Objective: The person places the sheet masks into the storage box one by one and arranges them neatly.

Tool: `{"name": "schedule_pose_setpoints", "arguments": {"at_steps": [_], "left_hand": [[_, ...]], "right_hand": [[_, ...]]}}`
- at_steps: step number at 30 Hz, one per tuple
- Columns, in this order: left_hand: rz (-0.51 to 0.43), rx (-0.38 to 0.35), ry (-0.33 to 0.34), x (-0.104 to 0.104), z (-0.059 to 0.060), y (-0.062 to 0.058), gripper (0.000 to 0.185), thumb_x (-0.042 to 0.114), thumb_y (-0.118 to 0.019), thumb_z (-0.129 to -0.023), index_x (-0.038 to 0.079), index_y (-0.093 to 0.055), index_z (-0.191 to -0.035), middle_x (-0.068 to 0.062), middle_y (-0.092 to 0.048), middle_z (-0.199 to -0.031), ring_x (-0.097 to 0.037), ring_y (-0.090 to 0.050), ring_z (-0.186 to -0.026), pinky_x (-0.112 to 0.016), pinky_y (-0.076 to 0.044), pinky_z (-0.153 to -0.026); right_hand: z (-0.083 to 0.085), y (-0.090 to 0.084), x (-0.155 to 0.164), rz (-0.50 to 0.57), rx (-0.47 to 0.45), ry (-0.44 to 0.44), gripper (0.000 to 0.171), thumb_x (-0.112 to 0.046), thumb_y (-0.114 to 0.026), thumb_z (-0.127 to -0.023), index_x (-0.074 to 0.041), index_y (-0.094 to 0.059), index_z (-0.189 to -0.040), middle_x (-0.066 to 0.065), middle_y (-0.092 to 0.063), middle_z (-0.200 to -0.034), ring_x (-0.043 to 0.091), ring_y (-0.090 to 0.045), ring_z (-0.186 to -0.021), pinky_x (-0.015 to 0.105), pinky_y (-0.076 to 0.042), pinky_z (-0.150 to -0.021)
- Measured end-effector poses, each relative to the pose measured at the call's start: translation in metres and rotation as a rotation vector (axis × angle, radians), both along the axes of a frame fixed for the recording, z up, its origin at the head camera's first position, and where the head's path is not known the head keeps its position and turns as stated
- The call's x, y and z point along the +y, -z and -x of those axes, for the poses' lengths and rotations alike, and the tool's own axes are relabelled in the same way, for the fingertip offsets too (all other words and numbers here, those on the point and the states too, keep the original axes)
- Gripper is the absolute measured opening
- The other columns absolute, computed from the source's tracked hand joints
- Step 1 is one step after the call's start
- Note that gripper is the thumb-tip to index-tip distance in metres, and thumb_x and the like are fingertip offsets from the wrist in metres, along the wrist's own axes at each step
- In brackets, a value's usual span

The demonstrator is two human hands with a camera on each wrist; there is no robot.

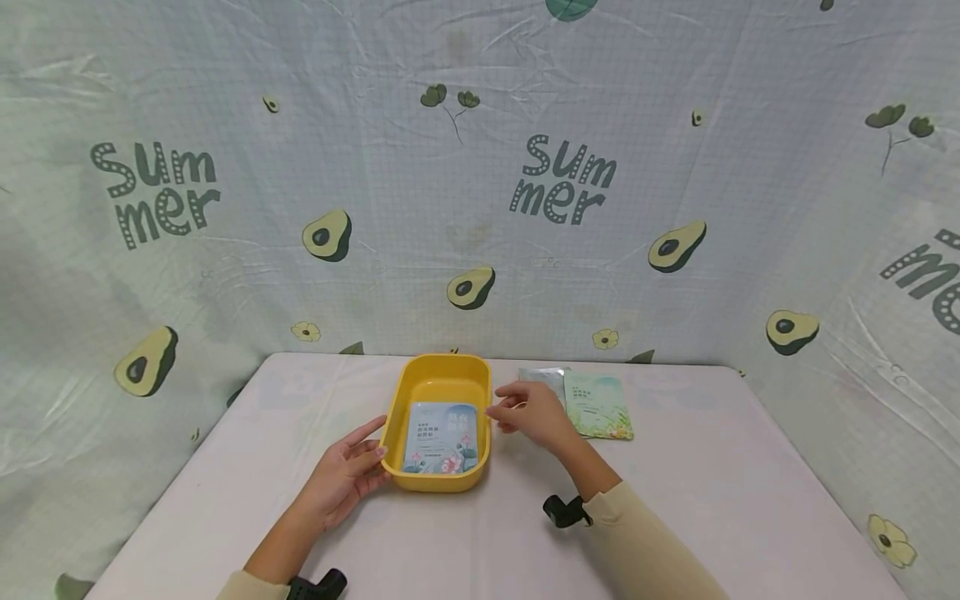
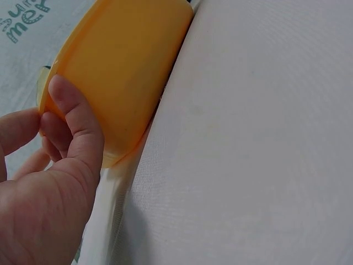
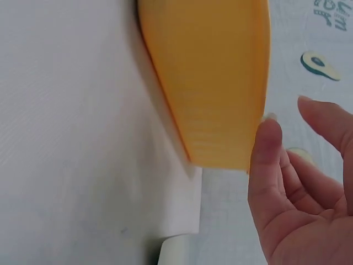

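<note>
While our table [image 1: 675, 517] bears the yellow tray [image 1: 437, 383] at centre | sachet [image 1: 441, 438] lies inside | left hand [image 1: 347, 477], fingers relaxed, touches its 8 o'clock wall | right hand [image 1: 534, 413], fingers loosely spread, hovers at 3 o'clock | we judge steadying both sides best.

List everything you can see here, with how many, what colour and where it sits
yellow tray: 1, yellow, middle of the table, near the backdrop.
blue sachet: 1, pale blue with pink flowers, lying flat inside the yellow tray.
green sachet: 1, green and white, on the table right of the tray.
silver sachet: 1, silvery, partly under the green sachet.
table: 1, pale pink-white cover.
backdrop: 1, pale green cloth with avocados and "Summer" lettering, behind the table.
left hand: 1, fingers touching the tray's left wall.
right hand: 1, open beside the tray's right rim.
</note>
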State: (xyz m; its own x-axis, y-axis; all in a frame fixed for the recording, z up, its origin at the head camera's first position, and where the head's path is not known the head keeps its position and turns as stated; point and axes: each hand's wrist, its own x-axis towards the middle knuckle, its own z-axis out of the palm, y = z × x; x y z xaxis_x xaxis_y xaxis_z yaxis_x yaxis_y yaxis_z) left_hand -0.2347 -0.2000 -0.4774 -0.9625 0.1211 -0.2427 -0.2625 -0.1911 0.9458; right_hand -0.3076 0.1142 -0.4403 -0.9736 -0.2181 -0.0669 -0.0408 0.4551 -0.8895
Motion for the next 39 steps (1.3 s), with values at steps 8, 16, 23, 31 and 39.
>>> {"name": "schedule_pose_setpoints", "arguments": {"at_steps": [8,16,23,31,39], "left_hand": [[0.011,-0.001,-0.005,0.0,0.002,0.0,0.064,0.002,-0.056,-0.103,0.014,-0.033,-0.161,-0.003,-0.053,-0.11,-0.015,-0.063,-0.09,-0.027,-0.06,-0.08],[0.006,-0.005,-0.014,-0.001,0.002,0.0,0.064,0.003,-0.057,-0.102,0.014,-0.033,-0.161,-0.003,-0.054,-0.11,-0.015,-0.063,-0.09,-0.027,-0.06,-0.08],[0.001,-0.008,-0.006,-0.001,0.002,0.0,0.064,0.002,-0.056,-0.103,0.014,-0.032,-0.161,-0.004,-0.055,-0.111,-0.015,-0.063,-0.09,-0.027,-0.06,-0.08],[0.004,-0.011,-0.007,-0.001,0.002,-0.001,0.064,0.004,-0.057,-0.103,0.015,-0.033,-0.161,-0.003,-0.054,-0.112,-0.014,-0.063,-0.09,-0.027,-0.06,-0.08],[0.008,-0.007,-0.003,-0.001,0.001,0.0,0.065,0.002,-0.056,-0.102,0.014,-0.032,-0.161,-0.004,-0.054,-0.112,-0.015,-0.063,-0.091,-0.027,-0.06,-0.08]], "right_hand": [[-0.003,0.01,0.02,0.057,-0.021,0.034,0.053,-0.032,-0.081,-0.089,-0.008,-0.066,-0.134,0.001,-0.076,-0.1,0.016,-0.075,-0.081,0.036,-0.062,-0.081],[-0.007,0.02,0.039,0.158,0.025,0.055,0.054,-0.03,-0.081,-0.088,-0.006,-0.066,-0.134,0.004,-0.077,-0.104,0.018,-0.076,-0.085,0.032,-0.063,-0.08],[-0.01,0.023,0.052,0.211,0.046,0.06,0.056,-0.027,-0.082,-0.088,-0.003,-0.064,-0.135,0.007,-0.075,-0.106,0.023,-0.076,-0.09,0.032,-0.063,-0.081],[-0.011,0.028,0.065,0.243,0.084,0.073,0.052,-0.019,-0.08,-0.09,0.001,-0.063,-0.134,0.013,-0.074,-0.109,0.029,-0.076,-0.094,0.03,-0.063,-0.079],[-0.009,0.033,0.08,0.323,0.132,0.093,0.05,-0.011,-0.078,-0.09,0.009,-0.061,-0.133,0.019,-0.074,-0.109,0.023,-0.076,-0.093,0.03,-0.063,-0.079]]}}
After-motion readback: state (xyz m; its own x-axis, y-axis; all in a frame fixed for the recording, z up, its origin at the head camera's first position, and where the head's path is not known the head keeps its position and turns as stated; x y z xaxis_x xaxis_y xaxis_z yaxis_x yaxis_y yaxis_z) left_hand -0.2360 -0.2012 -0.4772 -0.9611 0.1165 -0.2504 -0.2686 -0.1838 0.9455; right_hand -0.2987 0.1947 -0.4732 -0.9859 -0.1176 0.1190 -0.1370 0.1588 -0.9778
